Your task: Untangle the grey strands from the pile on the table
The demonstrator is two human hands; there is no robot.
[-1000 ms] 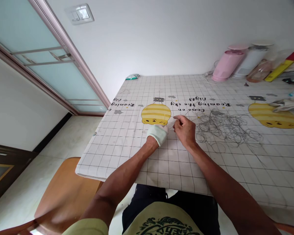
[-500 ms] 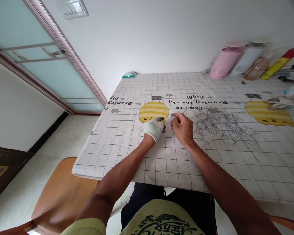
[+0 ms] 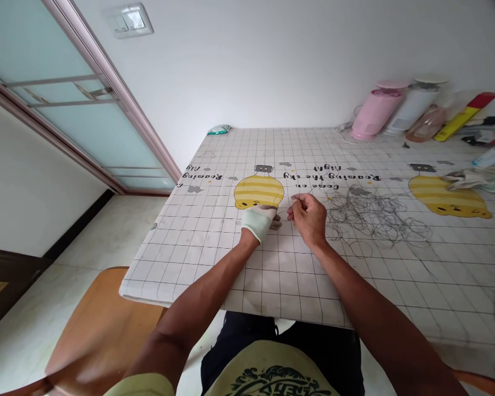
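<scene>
The gloved left hand (image 3: 260, 220) and bare right hand (image 3: 310, 217) are curled, left of tangled strands (image 3: 375, 217); any grasp cannot be told.

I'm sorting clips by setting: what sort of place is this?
Probably a room in a home, perhaps a dining area: a cartoon-printed tablecloth, a brown chair beside it and a frosted-glass door suggest that.

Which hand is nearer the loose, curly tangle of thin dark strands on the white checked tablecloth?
Right: the bare right hand is beside the left edge of the tangle; the pale-gloved left hand is farther left.
</scene>
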